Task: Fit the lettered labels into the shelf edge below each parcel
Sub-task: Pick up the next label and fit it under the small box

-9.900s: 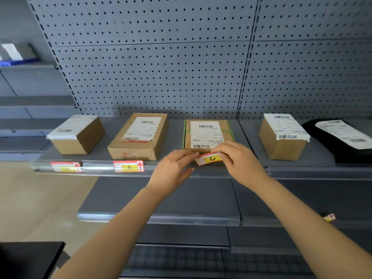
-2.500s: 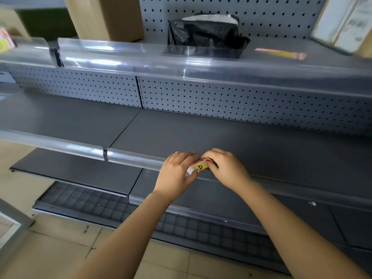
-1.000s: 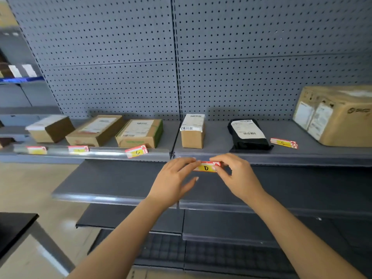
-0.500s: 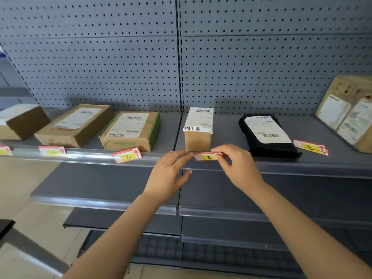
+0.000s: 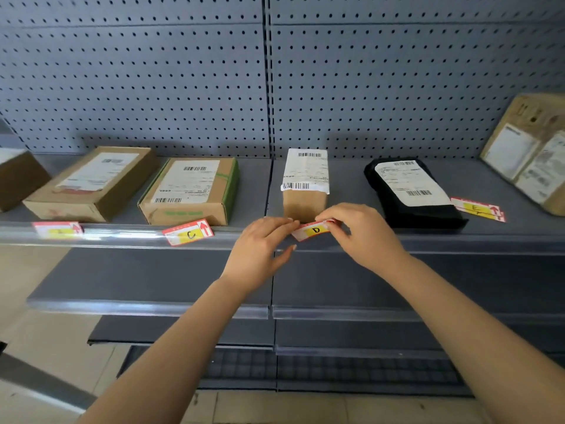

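Observation:
I hold a red-and-yellow label marked D [image 5: 315,231] at the shelf edge [image 5: 443,240], right below a small upright cardboard parcel [image 5: 304,191]. My right hand [image 5: 363,234] pinches the label's right end. My left hand [image 5: 263,249] touches its left end with straight fingertips. The label marked C [image 5: 188,233] sits crooked in the clear strip under a green-taped box [image 5: 192,191]. Another label [image 5: 58,230] sits in the strip farther left. A label marked E [image 5: 477,208] lies loose on the shelf beside a black mailer bag [image 5: 409,191].
Two more cardboard boxes [image 5: 91,182] stand at the left of the shelf, and a large carton [image 5: 532,154] leans at the far right. Grey pegboard [image 5: 275,71] backs the shelf. Lower shelves [image 5: 153,280] jut out below my arms.
I picked up the D label from a lower shelf and carried it up to the parcel shelf. Over the last second both hands brought it to the edge below the small parcel.

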### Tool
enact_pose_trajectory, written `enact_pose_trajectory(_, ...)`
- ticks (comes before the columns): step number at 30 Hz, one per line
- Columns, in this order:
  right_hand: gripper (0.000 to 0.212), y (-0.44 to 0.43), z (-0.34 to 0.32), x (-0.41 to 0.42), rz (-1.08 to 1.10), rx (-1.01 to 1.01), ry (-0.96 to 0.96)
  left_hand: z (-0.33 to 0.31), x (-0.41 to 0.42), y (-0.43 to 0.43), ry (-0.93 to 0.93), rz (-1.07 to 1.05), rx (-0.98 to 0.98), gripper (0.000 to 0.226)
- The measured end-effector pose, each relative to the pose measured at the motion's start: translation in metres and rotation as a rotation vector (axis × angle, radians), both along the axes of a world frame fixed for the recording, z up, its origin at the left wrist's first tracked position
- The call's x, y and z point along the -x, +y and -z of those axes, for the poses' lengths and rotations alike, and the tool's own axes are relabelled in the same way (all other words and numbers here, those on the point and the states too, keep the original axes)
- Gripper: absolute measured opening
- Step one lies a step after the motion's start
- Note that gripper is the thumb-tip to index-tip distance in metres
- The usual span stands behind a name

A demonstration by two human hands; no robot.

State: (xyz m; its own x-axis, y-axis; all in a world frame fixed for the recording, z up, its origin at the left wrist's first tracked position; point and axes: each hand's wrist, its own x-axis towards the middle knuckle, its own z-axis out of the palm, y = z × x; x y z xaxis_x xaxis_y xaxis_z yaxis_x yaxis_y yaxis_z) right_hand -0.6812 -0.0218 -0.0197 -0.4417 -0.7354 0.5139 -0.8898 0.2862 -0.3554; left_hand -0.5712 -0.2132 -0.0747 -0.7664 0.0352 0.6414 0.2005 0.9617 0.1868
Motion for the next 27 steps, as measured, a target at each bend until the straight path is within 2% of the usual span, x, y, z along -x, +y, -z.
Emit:
enact_pose_trajectory(10,0.016,-0.007,0.009,-0.003,0.117,-0.047,-0.073,0.003,-0.003,-0.003,-0.046,0.03,0.008,0.043)
enact_pose_trajectory(18,0.014,-0.006,0.022,-0.014,0.269,-0.064,0.114,0.004,-0.005,-0.003,-0.075,0.043,0.002,0.041)
enact_pose_trajectory(24,0.039,0.002,0.022,-0.026,0.425,-0.139,0.098,0.0,-0.009,0.001,-0.064,0.067,-0.002,0.046)
enact_pose_trajectory(27,0.042,0.011,0.018,-0.034,0.439,-0.103,0.051,-0.007,-0.011,0.006,-0.051,0.112,-0.007,0.043)
